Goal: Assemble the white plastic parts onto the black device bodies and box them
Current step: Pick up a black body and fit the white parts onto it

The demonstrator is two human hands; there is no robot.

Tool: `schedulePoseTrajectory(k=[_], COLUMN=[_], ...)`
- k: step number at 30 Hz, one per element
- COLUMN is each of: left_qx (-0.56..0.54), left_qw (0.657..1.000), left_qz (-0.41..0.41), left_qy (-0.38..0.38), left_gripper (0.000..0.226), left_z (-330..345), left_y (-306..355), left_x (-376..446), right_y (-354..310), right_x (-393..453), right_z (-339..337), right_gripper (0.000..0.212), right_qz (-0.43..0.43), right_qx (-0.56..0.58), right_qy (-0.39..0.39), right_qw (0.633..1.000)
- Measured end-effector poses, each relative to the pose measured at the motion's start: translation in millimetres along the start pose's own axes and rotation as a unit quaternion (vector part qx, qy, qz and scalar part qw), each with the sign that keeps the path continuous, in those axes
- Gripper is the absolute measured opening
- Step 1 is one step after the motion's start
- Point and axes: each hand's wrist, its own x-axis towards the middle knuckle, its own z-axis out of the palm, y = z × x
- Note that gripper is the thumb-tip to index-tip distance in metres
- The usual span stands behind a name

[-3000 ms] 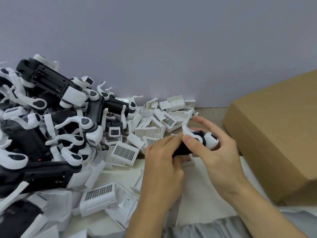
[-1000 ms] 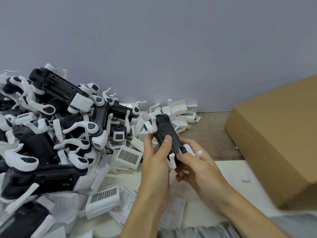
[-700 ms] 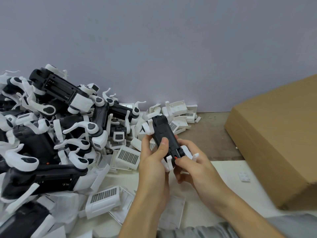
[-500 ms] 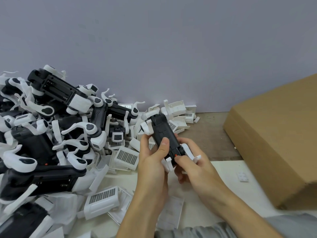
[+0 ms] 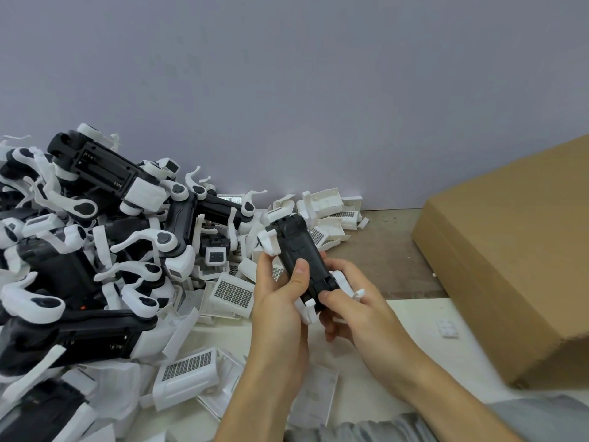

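A black device body [image 5: 298, 250] with white parts at both ends is held upright and tilted away from me, in front of my chest. My left hand [image 5: 280, 301] grips its left side, thumb laid across the black face. My right hand [image 5: 353, 307] holds the near end, its thumb pressing on the lower edge beside a white leg piece [image 5: 307, 309]. Another white part [image 5: 269, 242] sticks out at the far left corner of the body.
A big heap of black bodies with white legs [image 5: 95, 250] fills the left. Loose white grille covers [image 5: 234, 293] and shells [image 5: 325, 202] lie around the hands. A closed cardboard box [image 5: 510, 250] stands at the right, against a grey wall.
Three seconds ago the device lay sideways between both hands; it has been turned upright. Over the last second the hands barely shifted, the right thumb staying on the near end.
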Motion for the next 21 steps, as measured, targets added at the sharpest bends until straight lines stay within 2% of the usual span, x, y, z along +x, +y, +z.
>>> schedulePoseTrajectory(k=[4, 12, 21], left_qx=[-0.005, 0.008, 0.012], left_qw=[1.000, 1.000, 1.000], left_qz=[0.004, 0.009, 0.013], left_qy=[0.000, 0.006, -0.011], left_gripper=[0.020, 0.027, 0.025], left_z=[0.0, 3.5, 0.8], left_y=[1.7, 0.1, -1.0], left_x=[-0.8, -0.3, -0.1], right_y=[0.3, -0.1, -2.9], right_x=[-1.1, -0.6, -1.5], right_z=[-0.5, -0.1, 2.5], right_gripper=[0.039, 0.038, 0.025], right_qz=[0.003, 0.003, -0.004], right_qx=[0.004, -0.019, 0.009], right_qy=[-0.009, 0.017, 0.023], right_qw=[1.000, 1.000, 1.000])
